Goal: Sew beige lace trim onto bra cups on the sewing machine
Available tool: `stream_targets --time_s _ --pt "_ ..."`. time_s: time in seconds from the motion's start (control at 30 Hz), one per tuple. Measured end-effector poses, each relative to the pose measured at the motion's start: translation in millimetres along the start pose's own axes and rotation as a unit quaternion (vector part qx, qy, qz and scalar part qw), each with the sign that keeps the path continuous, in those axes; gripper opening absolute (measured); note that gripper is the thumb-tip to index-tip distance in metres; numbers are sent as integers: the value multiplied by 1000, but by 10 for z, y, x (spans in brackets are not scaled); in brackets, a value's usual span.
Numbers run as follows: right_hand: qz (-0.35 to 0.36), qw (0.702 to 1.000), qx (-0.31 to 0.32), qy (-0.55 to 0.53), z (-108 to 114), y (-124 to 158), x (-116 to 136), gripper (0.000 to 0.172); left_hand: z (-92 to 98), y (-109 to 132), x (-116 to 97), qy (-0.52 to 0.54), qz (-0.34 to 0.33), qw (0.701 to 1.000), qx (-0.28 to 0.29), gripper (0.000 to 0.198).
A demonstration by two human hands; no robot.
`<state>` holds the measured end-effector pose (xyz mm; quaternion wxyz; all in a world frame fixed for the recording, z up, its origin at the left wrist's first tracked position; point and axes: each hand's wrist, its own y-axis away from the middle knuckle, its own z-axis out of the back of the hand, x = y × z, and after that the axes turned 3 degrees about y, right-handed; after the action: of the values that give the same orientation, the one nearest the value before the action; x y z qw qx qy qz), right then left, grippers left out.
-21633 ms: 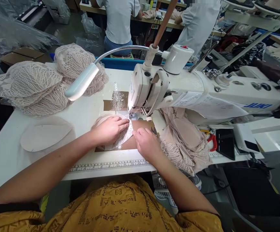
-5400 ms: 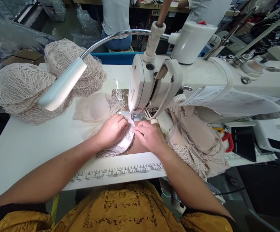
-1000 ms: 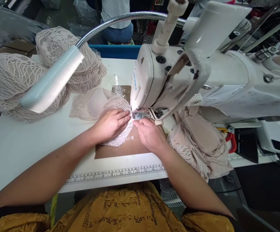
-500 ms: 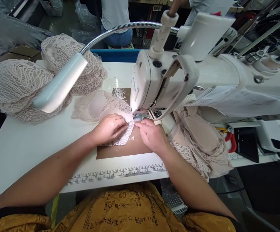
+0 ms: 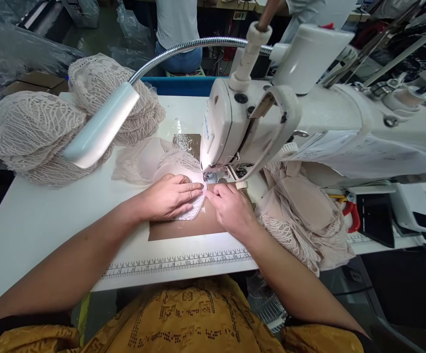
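Note:
A pale pink bra piece with a moulded cup and lace point(image 5: 178, 169) lies under the needle end of a white sewing machine point(image 5: 216, 132). My left hand point(image 5: 168, 196) rests flat on the lace, its fingers stretched towards the presser foot point(image 5: 208, 177). Just in front of the foot, my right hand point(image 5: 233, 208) is closed, thumb and index finger at the edge of the lace. Its other fingers are curled under. The fingertips of both hands almost meet there. Beneath the work is a brown plate point(image 5: 183, 230) on the white table point(image 5: 124, 250).
Stacks of lace cups point(image 5: 32, 130) lie at the left, under a lamp point(image 5: 102, 125) on a bendy neck. More bra pieces point(image 5: 304, 211) are heaped right of the machine, near red-handled scissors point(image 5: 352, 215). A printed ruler point(image 5: 176, 264) edges the table. Another person point(image 5: 178, 34) sits beyond.
My left hand has gone from curled fingers to straight ones, reaching right to the fabric edge by the foot. My right fingertips have come slightly nearer to me.

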<state>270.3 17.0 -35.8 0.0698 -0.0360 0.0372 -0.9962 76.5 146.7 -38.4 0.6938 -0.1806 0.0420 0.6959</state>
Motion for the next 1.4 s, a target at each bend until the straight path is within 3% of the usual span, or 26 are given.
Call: stream_targets --time_s 0.2,0.7,0.87,1.07,1.4 --pt "-11 1000 3 11 9 28 8 37 27 32 15 -10 -24 1000 -12 41" --pt "-27 999 -17 -4 -30 -29 -25 44 -19 5 -33 -68 59 996 -24 48" --pt "32 998 -18 -57 -6 17 -80 38 -6 31 -38 -14 41 998 -43 37" --pt "118 988 -17 -94 -6 50 -132 33 24 47 -26 42 27 999 -8 36" --pt "134 988 -30 -64 0 62 -143 32 46 59 -67 33 20 998 40 41"
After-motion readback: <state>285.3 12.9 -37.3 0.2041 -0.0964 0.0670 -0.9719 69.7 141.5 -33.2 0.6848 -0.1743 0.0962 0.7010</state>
